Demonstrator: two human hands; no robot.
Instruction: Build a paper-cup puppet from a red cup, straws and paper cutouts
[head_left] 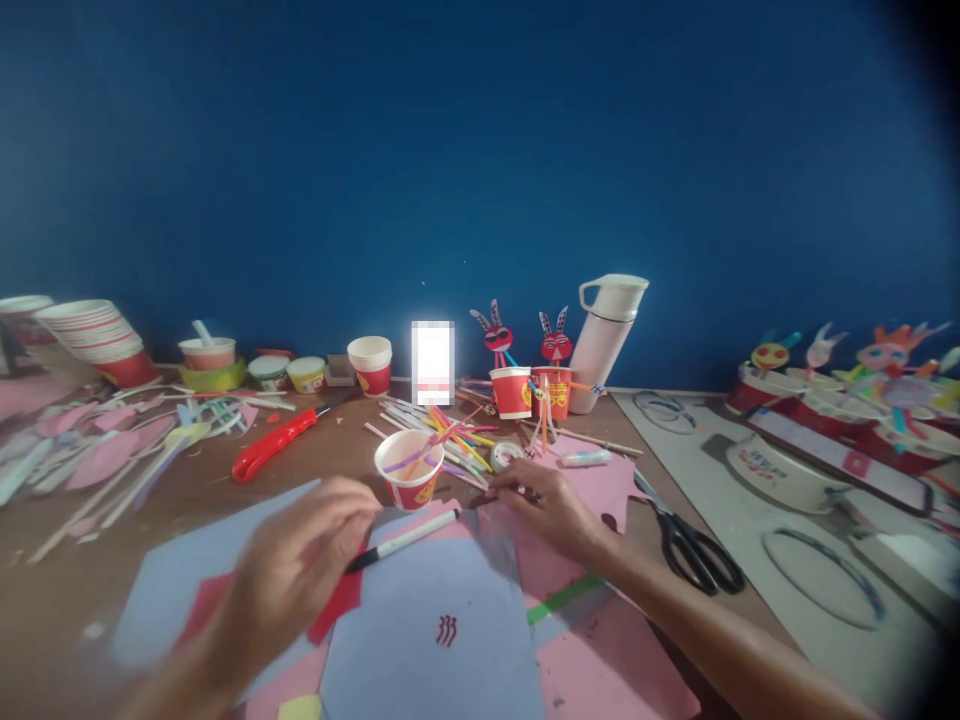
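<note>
My left hand [319, 545] is closed, its fingertips pressed together beside a red-and-white paper cup [409, 492]; whatever it holds, if anything, is hidden. My right hand [551, 505] reaches over pink paper [611, 490], with thumb and fingers brought together near a small dark piece I cannot make out. Colored strips stick out of the cup. A black-and-white marker [416, 533] lies between my hands on a light-blue sheet [435, 590]. Small wavy dark-and-pink cutouts [447, 630] rest on that sheet. A roll of tape [507, 456] sits just beyond my right hand.
Black scissors [697, 550] lie at the right, a red utility knife [277, 445] at the left. Behind are loose straws [457, 440], cups with red rabbit-like figures [513, 395] and a leaning white flask [604, 345]. Stacked cups [105, 340] stand far left, decorated cups [810, 400] right.
</note>
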